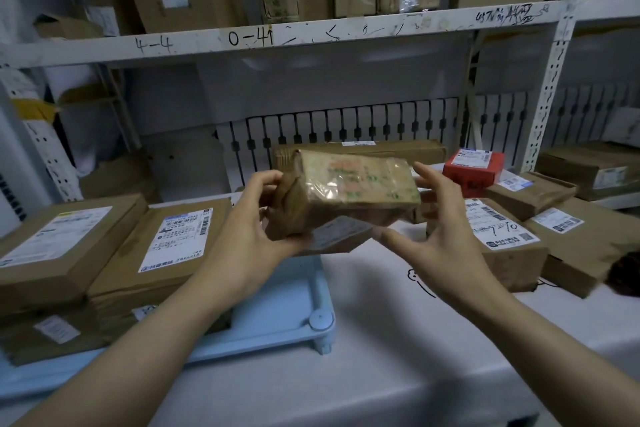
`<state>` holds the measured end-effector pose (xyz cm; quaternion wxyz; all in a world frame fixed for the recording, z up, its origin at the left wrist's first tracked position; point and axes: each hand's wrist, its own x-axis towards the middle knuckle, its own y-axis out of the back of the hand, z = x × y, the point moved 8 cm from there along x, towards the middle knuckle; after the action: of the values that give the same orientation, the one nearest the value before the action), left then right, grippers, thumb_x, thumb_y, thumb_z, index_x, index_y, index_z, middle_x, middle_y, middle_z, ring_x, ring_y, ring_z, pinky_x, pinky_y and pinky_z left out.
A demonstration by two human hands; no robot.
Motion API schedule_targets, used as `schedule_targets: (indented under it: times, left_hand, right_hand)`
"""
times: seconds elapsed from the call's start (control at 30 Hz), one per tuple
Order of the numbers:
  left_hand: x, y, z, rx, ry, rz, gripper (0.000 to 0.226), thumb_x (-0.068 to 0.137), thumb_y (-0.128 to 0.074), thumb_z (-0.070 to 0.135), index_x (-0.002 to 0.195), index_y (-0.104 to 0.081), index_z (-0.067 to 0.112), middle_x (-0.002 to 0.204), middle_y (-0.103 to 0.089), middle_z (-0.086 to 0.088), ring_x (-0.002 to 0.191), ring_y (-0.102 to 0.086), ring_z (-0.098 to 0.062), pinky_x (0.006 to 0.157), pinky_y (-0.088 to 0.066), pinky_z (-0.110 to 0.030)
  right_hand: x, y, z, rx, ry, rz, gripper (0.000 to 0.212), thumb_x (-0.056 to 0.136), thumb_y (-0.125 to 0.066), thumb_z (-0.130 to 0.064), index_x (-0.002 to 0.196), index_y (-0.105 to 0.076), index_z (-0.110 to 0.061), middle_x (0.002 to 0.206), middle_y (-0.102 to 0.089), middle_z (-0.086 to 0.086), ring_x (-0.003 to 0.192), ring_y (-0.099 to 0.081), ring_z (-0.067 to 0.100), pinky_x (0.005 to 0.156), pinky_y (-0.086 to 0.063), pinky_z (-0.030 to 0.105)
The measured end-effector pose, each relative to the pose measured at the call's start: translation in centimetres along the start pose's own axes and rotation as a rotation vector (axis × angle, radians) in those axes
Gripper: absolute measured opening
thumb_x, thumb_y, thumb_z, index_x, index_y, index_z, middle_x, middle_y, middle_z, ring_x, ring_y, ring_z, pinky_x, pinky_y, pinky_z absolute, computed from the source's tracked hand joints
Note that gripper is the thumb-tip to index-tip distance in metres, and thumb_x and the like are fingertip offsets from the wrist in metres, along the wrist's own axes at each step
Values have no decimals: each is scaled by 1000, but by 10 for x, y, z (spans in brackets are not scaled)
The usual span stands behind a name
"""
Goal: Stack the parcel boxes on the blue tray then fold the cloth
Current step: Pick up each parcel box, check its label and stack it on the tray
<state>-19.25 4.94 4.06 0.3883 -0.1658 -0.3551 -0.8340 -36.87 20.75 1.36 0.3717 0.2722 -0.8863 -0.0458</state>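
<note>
Dim, flat indoor light with a cool cast — shadows stay soft. The taped parcel (pixel 346 194) shows faint glare and blur. Wide-angle bending curves the shelf rail (pixel 277 35) and the edges.

Left hand (pixel 258 215) grips taped parcel (pixel 349 192); right hand (pixel 438 229) spread beside it.

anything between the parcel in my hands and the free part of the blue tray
Nothing visible. The taped parcel, gripped by the left hand, hangs above the blue tray, whose bare right part lies open below; stacked boxes fill its left.
</note>
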Motion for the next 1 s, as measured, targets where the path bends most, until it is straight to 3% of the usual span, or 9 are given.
schedule_targets:
  times: [0.07,0.17,0.3,0.37,0.43,0.5,0.57,0.73,1.0]
  left_hand:
    - [0,0,-8,-46,45,-10,79,59,-92,23,122,-47,37,122,-59,9,115,-57,-7,103,-46,-30]
    - [1,2,-14,-67,92,-4,80,51,-88,44,119,-46,44,120,-62,12,115,-59,-8,102,-48,-40]
    - [-3,2,-6,-28,46,54,73,60,-92,28,115,-46,42,118,-60,15,109,-59,-3,96,-50,-27]
    - [-7,4,7,123,-65,114,73,62,-90,20,114,-43,39,119,-57,12,109,-57,-8,90,-49,-24]
    - [-11,3,25,357,-266,148,75,62,-89,13,117,-43,34,121,-56,6,111,-55,-15,89,-50,-34]
    - [-19,0,38,499,-494,157,68,64,-85,8,118,-46,22,125,-56,-3,117,-52,-23,96,-47,-40]
    - [-26,-2,45,573,-653,153,53,73,-76,7,117,-47,14,127,-56,-15,125,-49,-32,104,-42,-48]
    - [-36,-4,46,675,-846,123,40,84,-71,5,113,-44,12,132,-48,-17,130,-47,-39,107,-36,-59]
    - [-41,-5,47,718,-916,153,39,84,-73,11,109,-43,12,132,-46,-16,129,-46,-37,109,-34,-61]
  right_hand:
    - [-1,-1,5,71,-81,-13,85,75,-85,-30,144,-36,-30,138,-43,-2,123,-48,9,101,-46,28]
    - [-3,-1,11,193,-209,18,64,81,-79,-21,134,-44,-32,128,-53,1,106,-57,10,88,-52,33]
    - [-8,-7,25,457,-504,94,10,96,-60,-21,103,-55,-15,99,-61,17,77,-63,25,75,-58,43]
    - [-16,-26,30,744,-742,-1,34,100,-51,-40,101,-56,-7,93,-63,26,70,-66,34,70,-60,48]
    - [-25,-44,25,1007,-905,-158,61,96,-42,-60,117,-61,-6,104,-69,23,82,-71,38,76,-59,52]
    - [-29,-51,15,1174,-919,-276,67,92,-39,-67,130,-63,-16,121,-69,17,106,-69,37,91,-53,60]
    - [-32,-51,8,1209,-906,-327,61,92,-41,-64,122,-71,-20,125,-68,14,114,-66,35,98,-48,60]
    - [-31,-47,7,1143,-854,-327,33,83,-57,-33,76,-81,-13,96,-75,9,83,-73,24,89,-52,48]
    - [-29,-46,4,1140,-788,-332,32,76,-53,-28,74,-82,-14,82,-73,6,72,-68,20,73,-54,36]
